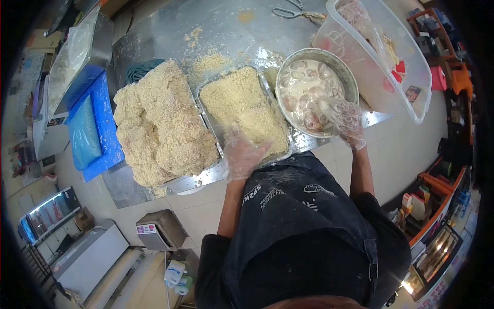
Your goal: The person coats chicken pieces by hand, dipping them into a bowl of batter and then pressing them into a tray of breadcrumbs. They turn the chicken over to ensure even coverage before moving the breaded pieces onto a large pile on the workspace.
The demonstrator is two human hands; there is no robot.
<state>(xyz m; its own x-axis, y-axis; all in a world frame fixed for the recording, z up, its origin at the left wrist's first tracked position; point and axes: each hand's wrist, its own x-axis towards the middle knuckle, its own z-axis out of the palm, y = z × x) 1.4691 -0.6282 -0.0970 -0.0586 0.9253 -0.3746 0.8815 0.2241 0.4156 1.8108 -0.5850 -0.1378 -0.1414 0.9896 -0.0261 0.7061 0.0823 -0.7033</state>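
My left hand (244, 153), in a clear plastic glove, is at the near end of a metal tray (203, 109) filled with pale crumbs (234, 100). It is smeared by motion; its thumb stands out to the right and the fingers look spread against the crumbs. My right hand (343, 119), gloved too, reaches over the right rim of a round metal bowl (354, 77). Its fingers close on a battered meat piece (313, 120) in the milky batter (296, 77), where more meat pieces lie. The fingertips are partly hidden.
Left of the crumb tray, crumb-coated pieces (162, 123) are heaped high. A clear plastic tub (370, 56) stands right of the bowl, and scissors (289, 10) lie at the back. Loose crumbs lie on the metal table (170, 31). A blue bag (84, 134) is at the left edge.
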